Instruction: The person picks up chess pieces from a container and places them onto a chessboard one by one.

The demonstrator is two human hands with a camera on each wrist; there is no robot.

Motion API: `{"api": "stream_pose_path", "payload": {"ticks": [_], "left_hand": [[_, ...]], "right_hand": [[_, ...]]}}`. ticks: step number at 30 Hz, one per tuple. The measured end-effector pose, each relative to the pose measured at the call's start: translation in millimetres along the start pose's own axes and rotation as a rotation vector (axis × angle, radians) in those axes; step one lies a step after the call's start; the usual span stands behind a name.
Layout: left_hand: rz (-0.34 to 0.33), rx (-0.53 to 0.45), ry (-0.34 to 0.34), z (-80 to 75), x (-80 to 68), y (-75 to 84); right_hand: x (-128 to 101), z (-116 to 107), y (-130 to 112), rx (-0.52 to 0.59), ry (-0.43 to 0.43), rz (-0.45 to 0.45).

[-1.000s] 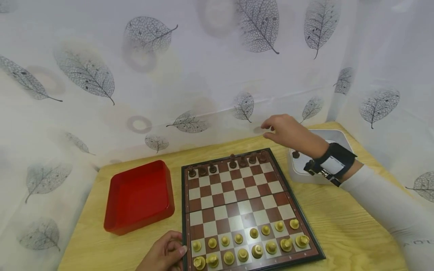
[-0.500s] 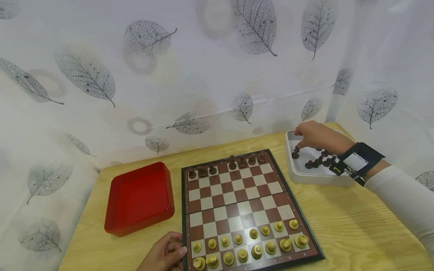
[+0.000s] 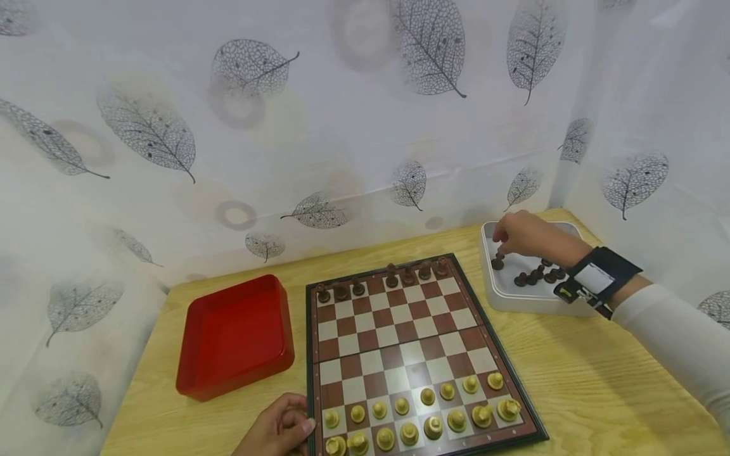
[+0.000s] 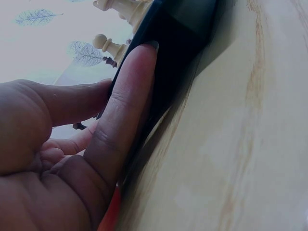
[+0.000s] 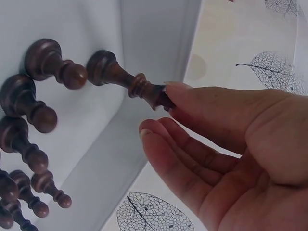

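Observation:
A chessboard lies on the wooden table. Light pieces fill its two near rows, and several dark pieces stand along the far row. My right hand reaches into the white tray at the right. It pinches the top of a dark piece that stands on the tray floor. The right wrist view shows my fingertips on that piece. More dark pieces lie beside it. My left hand presses against the board's near left edge with a straight finger.
An empty red tray sits left of the board. A leaf-patterned white curtain closes off the back and right sides. Bare table shows to the right of the board.
My right hand moved from above the board's far right corner to the white tray and came down onto a dark piece. My left hand stayed at the board's edge.

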State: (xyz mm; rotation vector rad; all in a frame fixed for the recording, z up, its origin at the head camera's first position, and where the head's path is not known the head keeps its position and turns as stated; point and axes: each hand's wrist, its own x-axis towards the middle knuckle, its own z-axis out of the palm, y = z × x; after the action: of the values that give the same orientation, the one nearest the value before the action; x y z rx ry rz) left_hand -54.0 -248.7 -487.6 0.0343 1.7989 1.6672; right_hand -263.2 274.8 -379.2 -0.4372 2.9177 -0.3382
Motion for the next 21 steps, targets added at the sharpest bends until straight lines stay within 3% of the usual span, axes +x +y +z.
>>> {"api": "stream_pose_path", "payload": {"ticks": [21], "left_hand": [[-0.013,0.012,0.009,-0.1,0.1,0.5]], "right_hand": [[4,12,-2,-0.011,0.019,0.007]]}}
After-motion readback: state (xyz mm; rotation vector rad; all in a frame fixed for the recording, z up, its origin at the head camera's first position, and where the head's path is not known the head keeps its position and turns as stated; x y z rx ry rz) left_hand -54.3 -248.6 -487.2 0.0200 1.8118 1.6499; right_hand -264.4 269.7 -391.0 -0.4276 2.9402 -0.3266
